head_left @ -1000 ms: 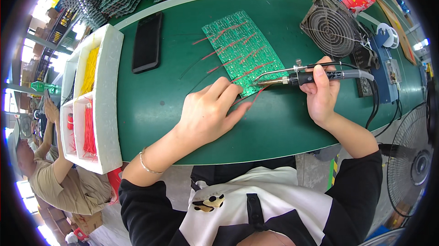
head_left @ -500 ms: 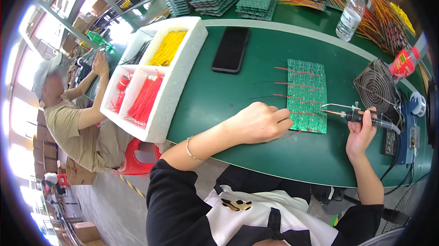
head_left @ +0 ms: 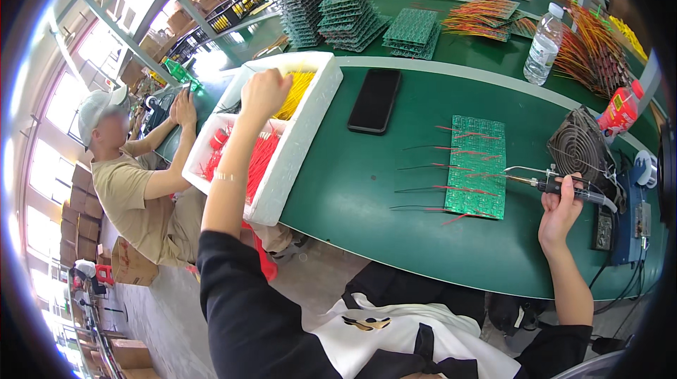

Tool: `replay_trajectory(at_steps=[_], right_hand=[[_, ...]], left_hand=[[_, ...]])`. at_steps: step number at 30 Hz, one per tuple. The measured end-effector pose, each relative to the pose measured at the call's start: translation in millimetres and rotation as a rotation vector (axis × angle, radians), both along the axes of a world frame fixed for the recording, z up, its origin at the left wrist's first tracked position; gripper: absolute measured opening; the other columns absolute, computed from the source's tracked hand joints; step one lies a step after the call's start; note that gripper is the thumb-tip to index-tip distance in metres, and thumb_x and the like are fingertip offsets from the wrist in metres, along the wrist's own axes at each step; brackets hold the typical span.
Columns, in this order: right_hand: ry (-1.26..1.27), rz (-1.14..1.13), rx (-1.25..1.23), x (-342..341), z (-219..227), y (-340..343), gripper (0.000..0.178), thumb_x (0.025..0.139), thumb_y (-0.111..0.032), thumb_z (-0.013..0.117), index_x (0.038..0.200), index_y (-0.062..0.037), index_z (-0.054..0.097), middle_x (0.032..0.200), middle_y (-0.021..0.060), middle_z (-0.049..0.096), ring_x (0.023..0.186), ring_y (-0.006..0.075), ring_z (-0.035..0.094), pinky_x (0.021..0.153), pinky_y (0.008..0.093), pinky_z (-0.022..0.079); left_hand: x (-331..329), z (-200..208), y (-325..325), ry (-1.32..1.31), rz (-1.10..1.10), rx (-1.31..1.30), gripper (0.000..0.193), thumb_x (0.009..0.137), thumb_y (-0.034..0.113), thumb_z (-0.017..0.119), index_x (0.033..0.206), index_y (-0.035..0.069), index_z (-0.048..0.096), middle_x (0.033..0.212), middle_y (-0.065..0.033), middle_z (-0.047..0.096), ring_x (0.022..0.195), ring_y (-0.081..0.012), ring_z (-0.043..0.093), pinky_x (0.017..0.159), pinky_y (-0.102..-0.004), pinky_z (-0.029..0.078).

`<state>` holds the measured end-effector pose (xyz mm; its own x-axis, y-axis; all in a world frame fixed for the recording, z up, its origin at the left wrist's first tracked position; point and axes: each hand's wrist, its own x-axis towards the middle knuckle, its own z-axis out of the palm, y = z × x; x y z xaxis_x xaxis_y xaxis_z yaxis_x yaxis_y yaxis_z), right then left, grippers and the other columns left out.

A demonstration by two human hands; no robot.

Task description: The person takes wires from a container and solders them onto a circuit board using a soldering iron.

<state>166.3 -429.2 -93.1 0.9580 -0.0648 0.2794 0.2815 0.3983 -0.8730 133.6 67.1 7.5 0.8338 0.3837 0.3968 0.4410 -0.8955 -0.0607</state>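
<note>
My left hand (head_left: pixel 266 94) is over the white foam box (head_left: pixel 321 90) at the left, its fingers drawn together by the black-wire compartment. What they pinch, if anything, is hidden. Yellow wires (head_left: pixel 296 93) and red wires (head_left: pixel 261 164) fill other compartments, partly behind my forearm. My right hand (head_left: pixel 557 213) grips a soldering iron (head_left: pixel 546 184) with a thin metal tube along its top. The iron's tip points left, at the right edge of a green circuit board panel (head_left: pixel 478 199) lying on the table. Red and black wires (head_left: pixel 423 189) stick out from the panel's left side.
A black phone (head_left: pixel 374 100) lies right of the box. Stacked circuit boards (head_left: pixel 352 16), wired boards (head_left: pixel 479 16) and a water bottle (head_left: pixel 544 47) stand at the back. A round-grilled fan (head_left: pixel 580 145) and blue soldering station (head_left: pixel 624 231) are at right. A seated person (head_left: pixel 130 167) works at left.
My left hand has moved from the panel's left edge up and left to the foam box. Another wire now lies at the panel's lower left. My right hand still holds the iron.
</note>
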Motion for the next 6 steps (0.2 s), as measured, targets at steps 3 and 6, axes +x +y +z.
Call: replay_trajectory(at_steps=[3,6], right_hand=[[-0.005,-0.006,0.002,-1,1,3,0.015,0.092,-0.018,0.044,0.079,-0.0117,0.04,0.054,-0.0076,0.028,0.044,0.0,0.024,0.042,0.0182,0.021],[-0.015,-0.051,-0.02,-3,-2,-2,0.016,0.091,-0.02,0.047,0.08,-0.0107,0.04,0.053,-0.0069,0.029,0.043,0.0009,0.024,0.041,0.018,0.021]], left_hand=[[22,-26,48,0.083,0.182,-0.069,0.04,0.077,0.044,0.056,0.079,0.005,0.067,0.081,-0.0197,0.064,0.08,-0.0304,0.063,0.074,-0.0414,0.048],[38,-34,53,0.118,0.1,-0.234,0.045,0.075,0.051,0.058,0.09,0.009,0.068,0.091,-0.017,0.065,0.087,-0.0331,0.061,0.079,-0.0382,0.047]])
